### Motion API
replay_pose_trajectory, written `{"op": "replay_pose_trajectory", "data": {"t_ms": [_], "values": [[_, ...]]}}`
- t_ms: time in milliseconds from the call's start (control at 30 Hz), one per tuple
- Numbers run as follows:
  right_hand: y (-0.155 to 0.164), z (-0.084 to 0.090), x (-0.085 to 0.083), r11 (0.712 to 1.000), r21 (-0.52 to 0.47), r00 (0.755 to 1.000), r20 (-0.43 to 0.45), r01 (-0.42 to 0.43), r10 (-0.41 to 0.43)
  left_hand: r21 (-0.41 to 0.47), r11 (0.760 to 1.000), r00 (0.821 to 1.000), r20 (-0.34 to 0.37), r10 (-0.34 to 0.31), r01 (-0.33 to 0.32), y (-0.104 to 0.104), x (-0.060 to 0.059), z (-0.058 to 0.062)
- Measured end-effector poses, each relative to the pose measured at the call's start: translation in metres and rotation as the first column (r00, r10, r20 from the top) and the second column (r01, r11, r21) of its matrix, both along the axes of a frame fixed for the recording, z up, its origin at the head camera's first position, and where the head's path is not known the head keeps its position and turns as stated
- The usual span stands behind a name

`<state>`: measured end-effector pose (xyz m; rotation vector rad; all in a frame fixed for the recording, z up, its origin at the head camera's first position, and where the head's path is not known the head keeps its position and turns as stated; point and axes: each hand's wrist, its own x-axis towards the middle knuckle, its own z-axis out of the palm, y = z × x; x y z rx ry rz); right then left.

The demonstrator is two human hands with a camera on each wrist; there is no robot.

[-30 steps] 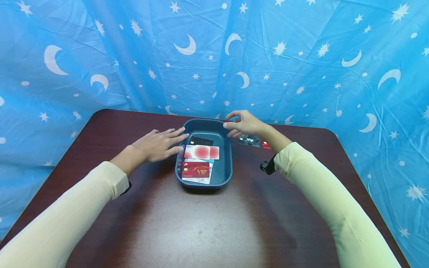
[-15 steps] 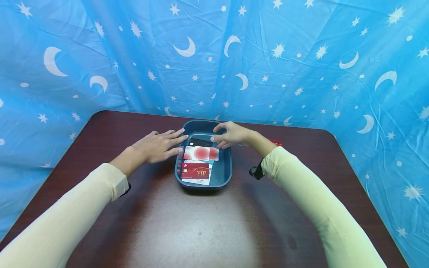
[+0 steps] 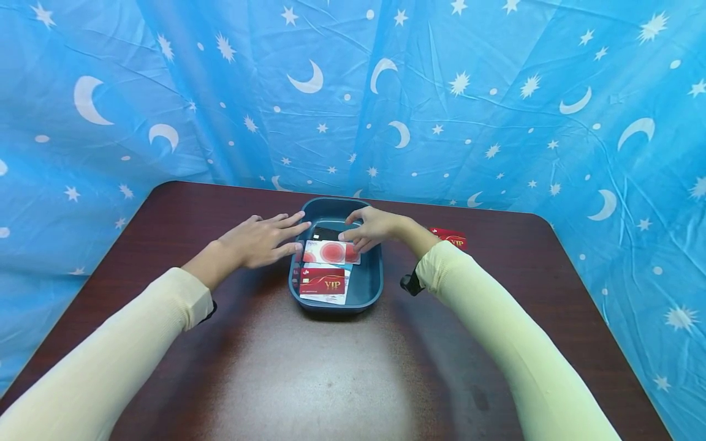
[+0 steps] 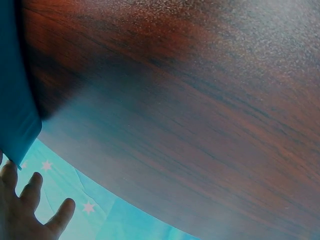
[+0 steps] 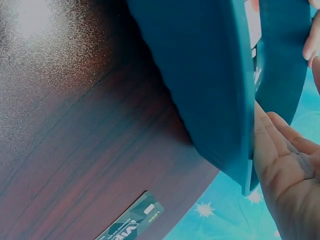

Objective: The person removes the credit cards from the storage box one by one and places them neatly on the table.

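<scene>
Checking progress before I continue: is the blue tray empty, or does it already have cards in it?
Not empty. The blue tray holds several cards lying flat, including a red VIP card and a red-circle card.

Bright overhead light glares on the table (image 3: pixel 325 380); wrist views blurred, edges distorted.

Dark wooden table (image 3: pixel 331 367), teal tray (image 3: pixel 372 288), red VIP card (image 3: pixel 449 237) on it
</scene>
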<state>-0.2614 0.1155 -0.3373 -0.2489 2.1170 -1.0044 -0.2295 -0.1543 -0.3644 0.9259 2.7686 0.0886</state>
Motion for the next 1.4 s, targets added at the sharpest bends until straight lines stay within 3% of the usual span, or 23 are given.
{"op": "replay_pose_trajectory", "data": {"t_ms": [600,867,1400], "values": [[-0.017,0.004,-0.005,0.990,0.137,0.995,0.092,-0.034,0.022,-0.001,1.000,1.000,-0.009,-0.002,0.002,-0.001,0.001,0.001],[-0.025,0.001,-0.007,0.983,0.181,0.997,0.078,-0.024,0.010,0.005,1.000,1.000,-0.003,-0.006,0.006,0.000,0.002,0.002],[-0.035,-0.003,-0.007,0.989,0.150,1.000,0.019,-0.019,0.016,0.014,1.000,1.000,-0.024,-0.016,0.016,-0.001,0.001,-0.001]]}}
